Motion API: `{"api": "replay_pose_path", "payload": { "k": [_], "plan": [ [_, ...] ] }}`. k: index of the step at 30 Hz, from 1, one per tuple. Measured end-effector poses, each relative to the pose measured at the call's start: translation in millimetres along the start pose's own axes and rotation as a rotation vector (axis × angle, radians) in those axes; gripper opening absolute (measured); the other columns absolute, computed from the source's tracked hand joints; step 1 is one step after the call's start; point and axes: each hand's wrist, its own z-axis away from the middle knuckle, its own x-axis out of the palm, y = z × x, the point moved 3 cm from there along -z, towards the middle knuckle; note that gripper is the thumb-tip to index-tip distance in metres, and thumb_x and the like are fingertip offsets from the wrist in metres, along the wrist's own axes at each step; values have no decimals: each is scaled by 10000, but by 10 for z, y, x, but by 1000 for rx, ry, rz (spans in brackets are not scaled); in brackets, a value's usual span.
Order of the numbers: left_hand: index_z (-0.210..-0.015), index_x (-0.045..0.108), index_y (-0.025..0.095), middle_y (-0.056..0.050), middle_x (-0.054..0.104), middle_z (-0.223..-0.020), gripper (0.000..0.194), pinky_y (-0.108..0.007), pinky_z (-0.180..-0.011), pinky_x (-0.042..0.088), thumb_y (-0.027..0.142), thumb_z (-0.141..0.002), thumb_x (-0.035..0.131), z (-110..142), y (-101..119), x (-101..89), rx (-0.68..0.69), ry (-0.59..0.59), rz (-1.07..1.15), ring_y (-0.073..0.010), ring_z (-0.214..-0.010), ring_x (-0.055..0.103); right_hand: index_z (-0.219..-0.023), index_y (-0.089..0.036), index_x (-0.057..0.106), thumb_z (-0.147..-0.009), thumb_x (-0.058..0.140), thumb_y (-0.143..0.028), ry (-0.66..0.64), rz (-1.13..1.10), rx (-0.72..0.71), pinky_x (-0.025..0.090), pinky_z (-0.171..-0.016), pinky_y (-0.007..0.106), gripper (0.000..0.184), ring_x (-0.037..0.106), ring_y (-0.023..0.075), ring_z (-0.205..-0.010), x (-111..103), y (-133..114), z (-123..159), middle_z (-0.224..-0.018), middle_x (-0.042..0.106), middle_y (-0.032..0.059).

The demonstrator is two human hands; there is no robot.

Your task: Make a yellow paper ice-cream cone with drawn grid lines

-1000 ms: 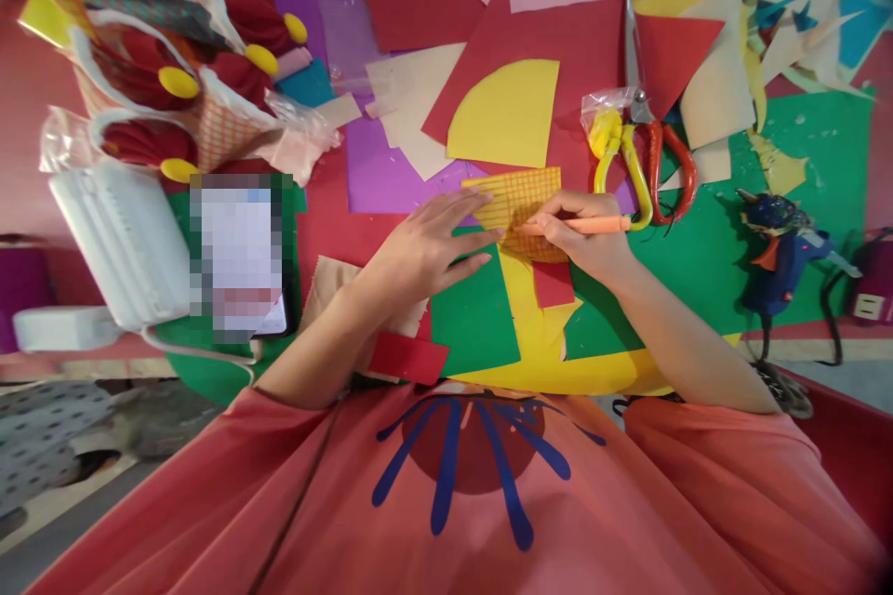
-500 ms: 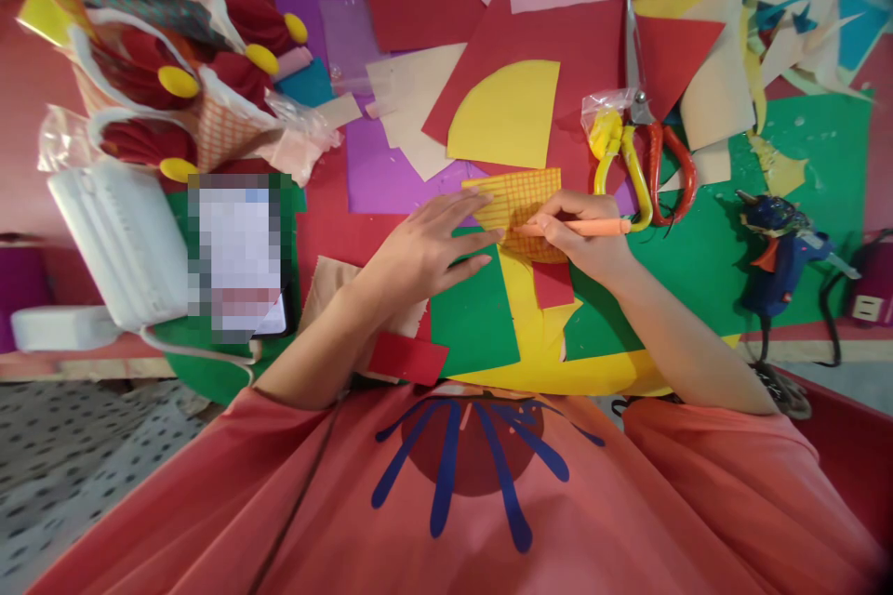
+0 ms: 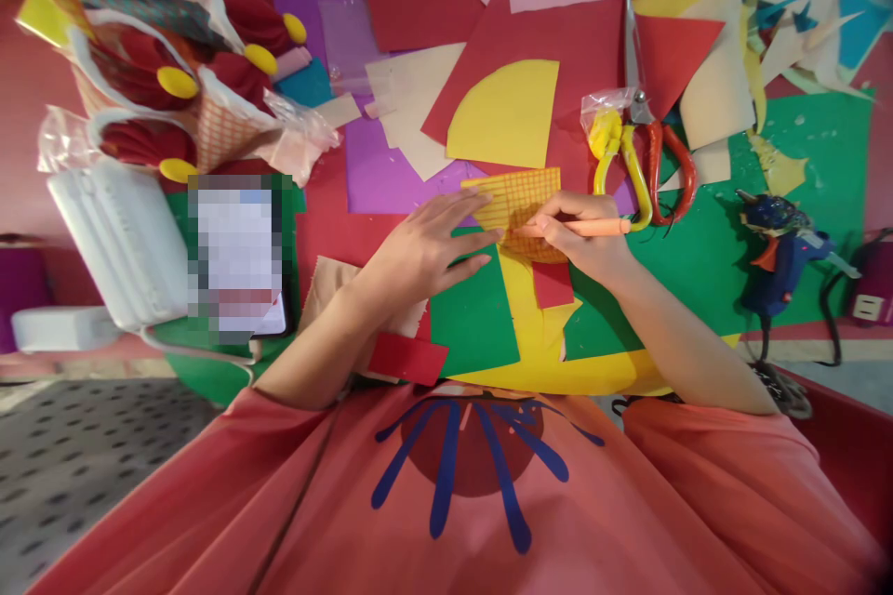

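Observation:
In my right hand (image 3: 586,237) is an orange marker pen (image 3: 604,227), its tip end down on a yellow paper piece (image 3: 525,195) covered with orange crossed lines. My left hand (image 3: 446,242) lies flat on the left part of that piece, fingers stretched out and a little apart. Just beyond the lined piece rests a plain yellow quarter-circle of paper (image 3: 506,116) on red paper (image 3: 481,42). Scissors (image 3: 646,125) with red and yellow handles lie right of it, their blades pointing away from me.
A blue glue gun (image 3: 781,270) lies at the right on green paper (image 3: 690,279). Paper cones (image 3: 233,112) with lined sides crowd the far left. A phone (image 3: 241,251), blurred out, and a white box-shaped device (image 3: 118,246) with a cable stand at the left.
Almost nothing differs. Both hands, the marker pen and the lined paper hold the same places; the spotted cloth at lower left has shifted slightly.

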Motion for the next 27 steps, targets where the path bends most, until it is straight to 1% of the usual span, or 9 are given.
{"api": "replay_pose_path", "payload": {
  "k": [5, 12, 16, 20, 25, 27],
  "plan": [
    [-1158, 688, 183, -175, 540, -1384, 319, -528, -1059, 447, 339, -966, 487, -1, 3, 2, 19, 19, -19, -322, -1315, 499, -599, -160, 608, -791, 572, -275, -59, 13, 23, 331, -463, 208, 227, 504, 78, -490, 25, 2, -6, -547, 613, -13],
    [-1151, 693, 181, -180, 546, -1376, 322, -528, -1055, 450, 343, -966, 487, -2, -6, 9, 25, 20, -22, -323, -1304, 509, -627, -162, 606, -820, 562, -297, -22, 15, -11, 342, -481, 208, 239, 500, 73, -499, 9, 4, -10, -561, 605, -19],
    [-1157, 690, 187, -170, 535, -1391, 321, -526, -1060, 445, 344, -967, 485, 0, -6, 9, 16, 13, -20, -319, -1314, 499, -599, -164, 600, -791, 557, -262, -56, 19, 9, 338, -474, 210, 220, 506, 77, -498, 17, -10, -18, -561, 616, -14],
    [-1157, 687, 201, -152, 533, -1398, 320, -532, -1071, 433, 353, -969, 477, 0, -9, 11, -3, -1, 1, -310, -1324, 488, -551, -162, 584, -756, 566, -228, -81, 19, 7, 313, -450, 206, 216, 475, 65, -460, 23, -51, -31, -519, 594, -23],
    [-1176, 679, 205, -159, 523, -1406, 332, -539, -1063, 434, 363, -971, 470, 6, -24, 22, 8, 10, -2, -320, -1323, 488, -544, -158, 606, -749, 590, -237, -109, -47, 31, 316, -427, 197, 221, 514, 73, -465, 15, -40, -28, -517, 617, -12],
    [-1179, 678, 205, -162, 528, -1400, 331, -537, -1059, 439, 364, -967, 479, 9, -29, 25, 16, 9, -6, -323, -1320, 491, -583, -162, 630, -770, 601, -256, -65, -117, 38, 350, -438, 199, 211, 546, 82, -487, -2, -7, -13, -551, 644, -7]
  ]
}}
